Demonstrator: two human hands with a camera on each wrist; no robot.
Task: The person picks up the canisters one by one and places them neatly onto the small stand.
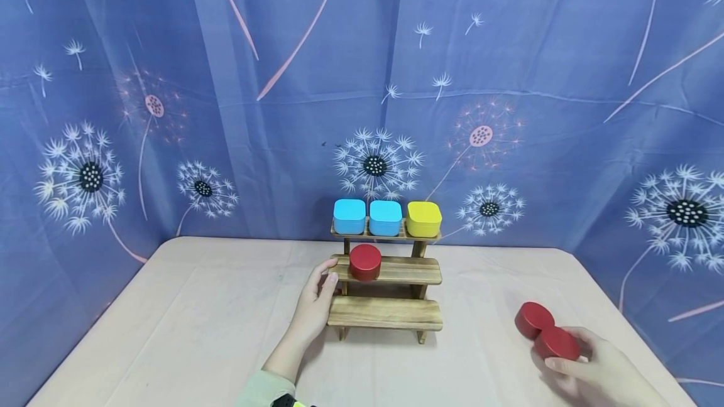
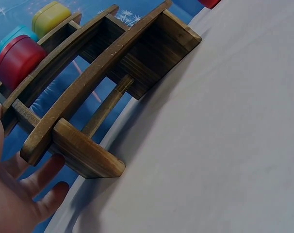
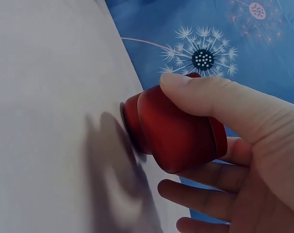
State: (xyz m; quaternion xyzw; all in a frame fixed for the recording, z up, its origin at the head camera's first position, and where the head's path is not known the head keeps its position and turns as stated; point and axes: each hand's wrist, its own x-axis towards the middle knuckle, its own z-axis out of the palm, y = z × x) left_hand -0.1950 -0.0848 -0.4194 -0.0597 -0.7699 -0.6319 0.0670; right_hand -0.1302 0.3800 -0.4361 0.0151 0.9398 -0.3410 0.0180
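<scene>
table (image 1: pixel 186 331): cloth-covered, blue dandelion backdrop (image 1: pixel 509 80) behind it. I see the whole work area from the head view.
rack (image 1: pixel 386 269): three-step wooden shelf, centre of table, toward the far side. Top step holds two blue tins (image 1: pixel 349 216) (image 1: pixel 385 217) and a yellow tin (image 1: pixel 423 218) to their right, all in a row.
left hand (image 1: pixel 314 303): fingers straight and relaxed, resting against the left end of the rack's middle and bottom steps. Holding nothing. Reads as bracing.
right hand (image 1: pixel 594 372): near right of table, thumb and fingers curled round a red puck (image 1: pixel 557 344). Firm grasp in the wrist view; thumb (image 3: pixel 210 94) lies over the top edge, fingers underneath.
held puck vs grip: sits at the fingertip end of the hand, not deep in the palm. Still low over the cloth, maybe touching it; the wrist view is too oblique for me to tell.
second red puck (image 1: pixel 534 320): on the table, just on the far-left side of the held one, touching or nearly so.
third red puck (image 1: pixel 364 262): on the rack's middle step, left end, close to the left fingertips.
risk 1: my read is a lift could drag the neighbouring puck, since they sit edge to edge.
risk 2: fingertip hold on a smooth round body; a tilt could let it slip.
risk 3: a push from the left hand could shift the light rack and shake the tins.
</scene>
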